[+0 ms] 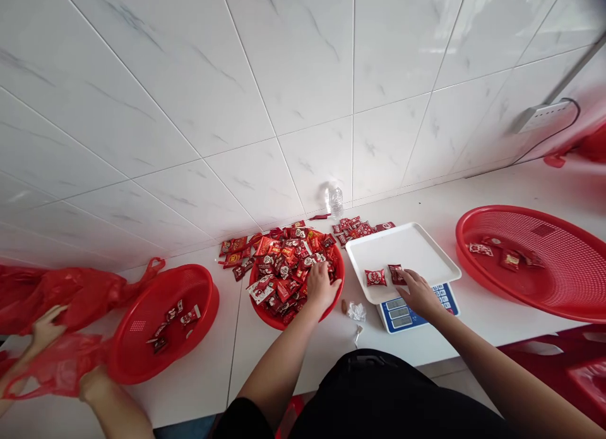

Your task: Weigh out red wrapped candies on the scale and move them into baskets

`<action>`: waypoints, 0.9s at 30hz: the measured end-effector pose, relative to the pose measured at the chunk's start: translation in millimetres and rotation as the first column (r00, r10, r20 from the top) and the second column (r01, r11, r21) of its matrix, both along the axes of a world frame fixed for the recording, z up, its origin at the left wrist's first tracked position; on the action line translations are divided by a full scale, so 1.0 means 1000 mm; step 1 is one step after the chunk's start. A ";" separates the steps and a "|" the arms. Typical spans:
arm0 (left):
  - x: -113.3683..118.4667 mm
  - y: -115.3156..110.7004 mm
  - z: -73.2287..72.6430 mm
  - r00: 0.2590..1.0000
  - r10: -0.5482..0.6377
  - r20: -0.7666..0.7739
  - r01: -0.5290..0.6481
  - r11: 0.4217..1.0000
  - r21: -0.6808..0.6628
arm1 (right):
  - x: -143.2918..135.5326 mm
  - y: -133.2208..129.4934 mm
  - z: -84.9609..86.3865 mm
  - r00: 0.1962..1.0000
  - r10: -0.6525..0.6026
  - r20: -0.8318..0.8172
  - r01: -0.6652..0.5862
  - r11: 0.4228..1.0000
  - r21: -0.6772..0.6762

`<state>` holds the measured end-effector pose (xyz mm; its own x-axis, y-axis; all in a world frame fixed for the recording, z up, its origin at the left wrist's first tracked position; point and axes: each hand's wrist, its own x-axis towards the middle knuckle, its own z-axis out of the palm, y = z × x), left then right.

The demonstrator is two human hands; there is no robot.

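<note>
Small red wrapped packets are heaped in a round red basket [339, 278] near the middle of the table. My left hand [322, 286] reaches into the right side of the heap, fingers bent down onto packets; what they hold, if anything, is hidden. To the right, a white tray [416, 252] tops a blue scale [400, 318]. My right hand [419, 294] is at the tray's front edge, its fingertips on a dark red packet [396, 274]. Left of that, a brighter red packet [375, 277] lies on the tray.
Red baskets with a few packets stand at left [211, 300] and right [568, 237]. Loose packets [353, 227] and a clear bottle [335, 201] lie by the wall. At far left, another person's hands [47, 328] handle red plastic bags [85, 294].
</note>
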<state>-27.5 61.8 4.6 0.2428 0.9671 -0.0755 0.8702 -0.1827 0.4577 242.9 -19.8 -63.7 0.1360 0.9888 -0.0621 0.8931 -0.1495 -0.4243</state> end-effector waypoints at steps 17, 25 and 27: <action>-0.043 0.000 0.000 0.959 -0.144 -0.246 0.151 0.989 0.009 | -0.033 0.004 0.008 0.975 0.158 0.159 -0.146 0.985 -0.088; -0.025 0.008 0.039 0.992 -0.064 0.105 0.052 0.992 0.117 | -0.022 0.003 0.004 0.995 0.060 0.080 -0.064 0.997 0.048; -0.010 0.011 0.041 0.974 -0.040 0.224 0.031 0.999 0.045 | -0.023 0.001 0.002 0.996 0.061 0.058 -0.066 0.994 0.090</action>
<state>-37.1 72.6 45.7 0.2829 0.9588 0.0244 0.7386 -0.2340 0.6322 219.8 -19.0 -62.0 0.0735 0.9967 0.0350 0.9218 -0.0545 -0.3839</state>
